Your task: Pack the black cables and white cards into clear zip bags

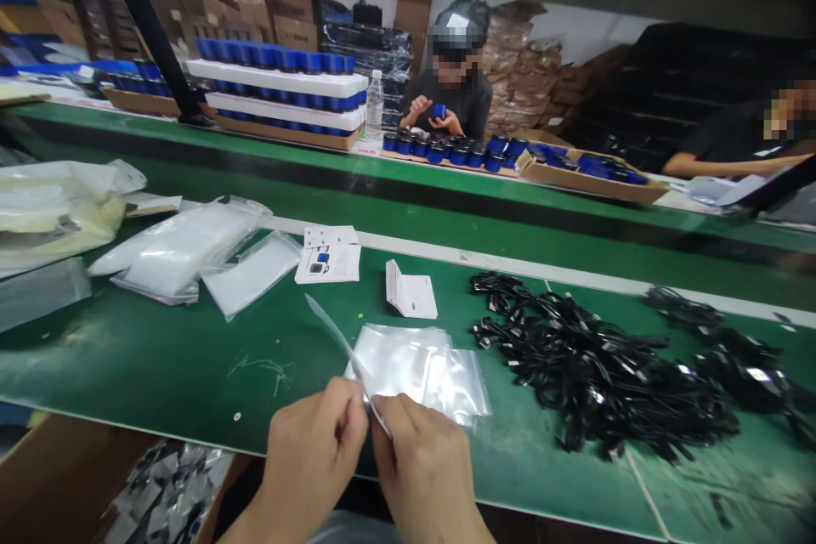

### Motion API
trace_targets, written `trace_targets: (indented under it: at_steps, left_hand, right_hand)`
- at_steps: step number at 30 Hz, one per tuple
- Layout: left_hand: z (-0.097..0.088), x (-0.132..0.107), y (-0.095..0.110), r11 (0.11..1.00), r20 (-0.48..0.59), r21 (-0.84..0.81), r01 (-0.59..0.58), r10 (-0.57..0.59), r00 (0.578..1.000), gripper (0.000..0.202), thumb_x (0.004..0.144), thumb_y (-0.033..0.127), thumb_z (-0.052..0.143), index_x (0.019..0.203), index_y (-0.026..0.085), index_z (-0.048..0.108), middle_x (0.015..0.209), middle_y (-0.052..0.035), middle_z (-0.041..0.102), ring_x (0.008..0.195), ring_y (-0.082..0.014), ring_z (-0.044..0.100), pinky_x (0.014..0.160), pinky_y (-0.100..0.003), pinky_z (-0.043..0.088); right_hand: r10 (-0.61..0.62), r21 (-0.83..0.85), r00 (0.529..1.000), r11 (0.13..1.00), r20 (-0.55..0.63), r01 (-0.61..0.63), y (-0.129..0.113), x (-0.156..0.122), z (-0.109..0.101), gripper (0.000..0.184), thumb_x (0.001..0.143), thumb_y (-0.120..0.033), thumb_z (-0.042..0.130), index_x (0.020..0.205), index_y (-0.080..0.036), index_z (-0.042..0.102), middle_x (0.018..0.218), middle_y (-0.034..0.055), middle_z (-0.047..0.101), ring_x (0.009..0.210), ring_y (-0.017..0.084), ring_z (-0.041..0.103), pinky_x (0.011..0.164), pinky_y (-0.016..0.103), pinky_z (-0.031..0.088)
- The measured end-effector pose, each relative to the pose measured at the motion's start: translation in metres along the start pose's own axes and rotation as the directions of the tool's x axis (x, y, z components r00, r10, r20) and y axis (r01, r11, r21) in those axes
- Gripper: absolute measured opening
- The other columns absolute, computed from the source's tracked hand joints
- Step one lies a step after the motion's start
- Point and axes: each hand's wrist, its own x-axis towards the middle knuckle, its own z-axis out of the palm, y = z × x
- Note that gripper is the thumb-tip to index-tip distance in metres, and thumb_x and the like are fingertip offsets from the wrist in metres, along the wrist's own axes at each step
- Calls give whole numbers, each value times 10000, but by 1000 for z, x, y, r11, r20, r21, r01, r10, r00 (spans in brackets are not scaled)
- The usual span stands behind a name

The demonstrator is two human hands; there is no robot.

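Note:
My left hand (312, 442) and my right hand (424, 459) are close together over the bench's near edge. Between them is a thin clear plastic bag (332, 330), seen nearly edge-on, its far end sticking up and to the left. The fingers of both hands are closed on its near edge. Just beyond lies a stack of flat clear plastic bags (399, 357). A folded white leaflet stack (417, 296) stands behind these, and printed leaflets (328, 263) lie to its left. What the fingertips do inside the grip is partly hidden.
A tangled heap of black cables (586, 365) covers the right side. Filled plastic packs (184, 242) lie at left. Below the bench, a cardboard box (64, 476) holds small packed items. Across the green bench, a person (475, 93) handles a blue item near trays of blue jars (468, 155).

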Motion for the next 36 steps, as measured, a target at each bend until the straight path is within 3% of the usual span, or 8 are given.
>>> trace_targets:
  at_steps: [6, 12, 14, 18, 21, 27, 32, 36]
  left_hand:
    - [1, -4, 7, 992, 77, -58, -111, 115, 990, 218, 868, 163, 384, 703, 217, 515, 588, 26, 571, 512, -120, 587, 491, -201, 434]
    - [-10, -6, 9, 986, 169, -153, -61, 87, 982, 168, 870, 155, 395, 765, 219, 509, 734, 5, 518, 630, -120, 561, 573, -206, 465]
    - [-13, -9, 10, 978, 205, -198, -62, 104, 973, 137, 855, 149, 413, 787, 223, 507, 755, 5, 509, 635, -113, 555, 578, -192, 472]
    - [-15, -14, 10, 959, 232, -279, -50, 118, 966, 108, 832, 140, 446, 807, 231, 497, 798, 0, 525, 710, -120, 576, 643, -186, 489]
    - [-15, -16, 7, 953, 230, -301, 36, 36, 973, 136, 851, 158, 429, 744, 231, 473, 801, 7, 518, 720, -118, 569, 652, -188, 479]
    - [-12, -15, -1, 954, 251, -298, 27, 51, 967, 133, 873, 157, 416, 780, 231, 477, 780, 25, 494, 668, -91, 559, 620, -159, 468]
    - [-1, -4, -2, 955, 315, -276, 109, -17, 949, 119, 883, 230, 414, 784, 241, 480, 849, 27, 520, 702, -92, 596, 651, -162, 471]
    - [11, 7, 1, 910, 458, -265, 318, -171, 872, 197, 890, 303, 365, 729, 241, 461, 763, 56, 516, 575, -78, 568, 529, -179, 412]
  right_hand:
    - [18, 292, 956, 950, 292, -107, 2, 8, -28, 214, 889, -140, 388, 731, -203, 517, 672, 9, 600, 536, 137, 582, 491, 215, 381]
    - [249, 395, 967, 884, 54, -249, 5, 7, -19, 78, 795, -138, 529, 831, -200, 558, 811, 33, 608, 703, 167, 599, 598, 242, 449]
    - [337, 510, 941, 804, 34, -306, 5, 8, -10, 193, 750, -127, 566, 935, -181, 553, 894, 61, 620, 781, 177, 608, 654, 258, 476]
    - [283, 694, 897, 568, 340, -443, 4, 10, 4, 82, 768, -129, 540, 745, -171, 607, 646, -5, 630, 576, 123, 586, 554, 210, 461]
    - [331, 682, 857, 520, 395, -515, 3, 10, 9, 100, 746, -122, 546, 673, -158, 604, 580, -26, 584, 511, 98, 514, 498, 189, 413]
    - [243, 656, 862, 567, 445, -498, -1, 7, 3, 145, 790, -92, 490, 733, -156, 607, 574, -51, 519, 505, 78, 458, 485, 169, 358]
    - [136, 534, 876, 746, 463, -398, 16, 13, -21, 122, 830, -128, 533, 847, -178, 642, 724, -16, 639, 626, 104, 582, 578, 172, 432]
    - [311, 21, 900, 943, 306, -333, 61, 34, -55, 194, 893, -156, 492, 1000, -185, 651, 932, 38, 685, 840, 157, 616, 767, 227, 464]
